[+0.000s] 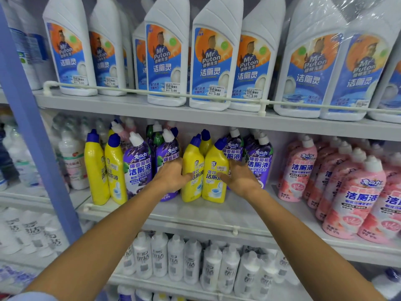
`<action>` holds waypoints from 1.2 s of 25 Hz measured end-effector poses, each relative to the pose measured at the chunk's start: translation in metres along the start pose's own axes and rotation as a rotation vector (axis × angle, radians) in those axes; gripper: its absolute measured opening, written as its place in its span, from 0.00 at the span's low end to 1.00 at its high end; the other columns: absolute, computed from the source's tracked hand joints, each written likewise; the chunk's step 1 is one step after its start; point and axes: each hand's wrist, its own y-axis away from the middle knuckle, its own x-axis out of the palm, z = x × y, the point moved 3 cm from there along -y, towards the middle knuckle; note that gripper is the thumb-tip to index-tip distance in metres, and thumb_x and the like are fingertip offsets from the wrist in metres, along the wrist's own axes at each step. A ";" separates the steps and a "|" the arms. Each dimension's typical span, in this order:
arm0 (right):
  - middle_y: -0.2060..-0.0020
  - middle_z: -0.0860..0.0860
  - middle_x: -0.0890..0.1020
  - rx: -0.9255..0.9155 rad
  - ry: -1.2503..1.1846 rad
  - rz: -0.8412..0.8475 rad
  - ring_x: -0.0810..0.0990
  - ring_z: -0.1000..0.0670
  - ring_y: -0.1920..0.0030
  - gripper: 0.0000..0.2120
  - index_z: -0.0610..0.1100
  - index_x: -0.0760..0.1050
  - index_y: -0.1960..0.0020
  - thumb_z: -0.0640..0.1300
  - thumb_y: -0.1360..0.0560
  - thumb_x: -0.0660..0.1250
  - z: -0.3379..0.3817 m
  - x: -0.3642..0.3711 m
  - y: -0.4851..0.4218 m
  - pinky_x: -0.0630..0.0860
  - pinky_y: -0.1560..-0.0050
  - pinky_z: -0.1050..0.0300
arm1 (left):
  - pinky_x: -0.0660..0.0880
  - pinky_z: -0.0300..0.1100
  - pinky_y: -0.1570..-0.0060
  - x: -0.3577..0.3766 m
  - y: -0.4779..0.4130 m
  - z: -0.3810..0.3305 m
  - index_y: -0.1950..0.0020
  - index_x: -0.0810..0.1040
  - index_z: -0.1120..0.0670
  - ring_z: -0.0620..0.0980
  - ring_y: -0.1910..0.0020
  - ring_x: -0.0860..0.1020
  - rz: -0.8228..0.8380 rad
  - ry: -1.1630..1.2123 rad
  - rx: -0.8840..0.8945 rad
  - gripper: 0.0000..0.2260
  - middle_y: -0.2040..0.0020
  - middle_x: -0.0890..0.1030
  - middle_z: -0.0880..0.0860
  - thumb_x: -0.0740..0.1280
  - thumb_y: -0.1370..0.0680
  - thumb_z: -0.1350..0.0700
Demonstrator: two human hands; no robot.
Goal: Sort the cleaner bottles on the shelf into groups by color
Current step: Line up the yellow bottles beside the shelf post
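Both hands clasp a pair of yellow bottles between them: the left hand (173,174) lies flat against the outer side of the left yellow bottle (192,170), its thumb on the front label, and the right hand (239,175) presses the outer side of the right yellow bottle (214,172), fingers reaching behind it. The two bottles touch each other and stand upright near the middle of the middle shelf (217,211), back from its front edge.

Largest stock: white bottles (166,53) with blue labels fill the top shelf behind a guard rail (152,94).

On the middle shelf, pink bottles (353,198) crowd the right end. Purple bottles (259,161) stand just right of the right hand; more purple bottles (138,164) stand left of the left hand. Two further yellow bottles (104,168) stand towards the left end, touching one another, with one more yellow bottle (205,144) behind the held pair.

Small white bottles (191,261) line the lower shelf.
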 end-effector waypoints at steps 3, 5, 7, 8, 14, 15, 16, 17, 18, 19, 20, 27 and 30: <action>0.32 0.41 0.72 -0.054 0.046 0.016 0.73 0.38 0.34 0.32 0.41 0.63 0.26 0.61 0.20 0.62 -0.001 -0.002 0.018 0.73 0.38 0.44 | 0.78 0.56 0.47 -0.003 0.022 0.003 0.37 0.73 0.53 0.60 0.44 0.80 0.079 -0.156 0.070 0.24 0.45 0.81 0.56 0.67 0.24 0.37; 0.33 0.40 0.73 -0.102 0.086 0.007 0.74 0.37 0.35 0.30 0.41 0.65 0.27 0.61 0.20 0.62 0.000 -0.004 0.031 0.73 0.38 0.45 | 0.76 0.56 0.45 -0.001 0.036 0.004 0.35 0.71 0.53 0.62 0.40 0.76 0.105 -0.277 0.097 0.27 0.41 0.78 0.58 0.65 0.24 0.35; 0.35 0.40 0.74 -0.160 0.111 0.014 0.74 0.37 0.36 0.30 0.42 0.66 0.29 0.62 0.20 0.62 0.004 -0.003 0.045 0.75 0.39 0.44 | 0.74 0.54 0.45 0.000 0.050 0.001 0.34 0.71 0.55 0.62 0.38 0.73 0.100 -0.383 0.107 0.27 0.38 0.75 0.59 0.64 0.23 0.35; 0.33 0.40 0.74 -0.191 0.123 0.021 0.73 0.37 0.34 0.32 0.41 0.65 0.27 0.63 0.20 0.61 0.006 -0.002 0.052 0.74 0.37 0.43 | 0.74 0.55 0.45 0.001 0.056 0.001 0.35 0.70 0.55 0.62 0.38 0.73 0.096 -0.412 0.116 0.28 0.38 0.75 0.59 0.64 0.22 0.35; 0.24 0.43 0.66 -0.323 0.148 0.070 0.66 0.39 0.26 0.39 0.45 0.58 0.20 0.69 0.22 0.57 0.029 0.007 0.074 0.68 0.29 0.40 | 0.73 0.57 0.40 -0.004 0.083 0.007 0.33 0.71 0.55 0.61 0.36 0.73 0.071 -0.449 0.156 0.30 0.38 0.75 0.58 0.61 0.23 0.32; 0.24 0.43 0.66 -0.347 0.144 0.079 0.66 0.39 0.27 0.39 0.45 0.58 0.20 0.68 0.22 0.58 0.037 0.008 0.074 0.68 0.29 0.40 | 0.73 0.57 0.40 -0.009 0.088 0.009 0.33 0.71 0.55 0.61 0.37 0.72 0.066 -0.454 0.157 0.30 0.39 0.75 0.58 0.61 0.23 0.32; 0.24 0.43 0.66 -0.377 0.139 0.088 0.66 0.39 0.26 0.38 0.44 0.58 0.20 0.67 0.21 0.58 0.046 0.008 0.074 0.68 0.29 0.40 | 0.73 0.57 0.40 -0.014 0.092 0.012 0.32 0.71 0.55 0.61 0.36 0.72 0.059 -0.463 0.153 0.31 0.39 0.75 0.58 0.60 0.23 0.32; 0.24 0.43 0.65 -0.404 0.132 0.094 0.65 0.39 0.26 0.38 0.44 0.57 0.20 0.65 0.20 0.59 0.057 0.008 0.072 0.67 0.28 0.41 | 0.73 0.56 0.40 -0.022 0.096 0.015 0.32 0.70 0.55 0.60 0.36 0.72 0.049 -0.480 0.145 0.31 0.39 0.75 0.58 0.60 0.22 0.32; 0.23 0.43 0.65 -0.430 0.129 0.094 0.64 0.40 0.25 0.38 0.43 0.57 0.19 0.65 0.20 0.59 0.070 0.008 0.069 0.67 0.28 0.41 | 0.73 0.55 0.41 -0.030 0.100 0.019 0.32 0.71 0.55 0.60 0.36 0.72 0.036 -0.501 0.130 0.31 0.39 0.75 0.58 0.60 0.22 0.32; 0.23 0.43 0.64 -0.452 0.126 0.086 0.64 0.40 0.25 0.38 0.43 0.57 0.19 0.64 0.20 0.60 0.084 0.007 0.065 0.67 0.28 0.42 | 0.73 0.54 0.42 -0.040 0.104 0.022 0.33 0.71 0.55 0.60 0.37 0.72 0.022 -0.521 0.113 0.30 0.40 0.75 0.58 0.60 0.22 0.32; 0.23 0.42 0.65 -0.475 0.125 0.074 0.65 0.40 0.25 0.37 0.43 0.57 0.20 0.64 0.20 0.60 0.097 0.007 0.060 0.67 0.28 0.42 | 0.73 0.53 0.43 -0.050 0.106 0.026 0.36 0.72 0.55 0.60 0.38 0.73 0.007 -0.530 0.094 0.29 0.40 0.76 0.58 0.60 0.22 0.32; 0.25 0.41 0.67 -0.545 0.034 -0.071 0.66 0.39 0.26 0.36 0.40 0.59 0.21 0.61 0.20 0.62 0.170 -0.016 0.003 0.69 0.29 0.44 | 0.74 0.54 0.47 -0.117 0.091 0.044 0.49 0.67 0.54 0.63 0.43 0.74 -0.098 -0.500 -0.045 0.22 0.49 0.74 0.58 0.64 0.23 0.35; 0.24 0.42 0.65 -0.476 0.005 -0.095 0.65 0.40 0.25 0.35 0.42 0.57 0.20 0.59 0.19 0.63 0.179 -0.025 -0.024 0.69 0.29 0.44 | 0.69 0.50 0.53 -0.128 0.066 0.044 0.49 0.70 0.57 0.63 0.45 0.75 -0.138 -0.462 -0.059 0.22 0.49 0.74 0.59 0.66 0.22 0.37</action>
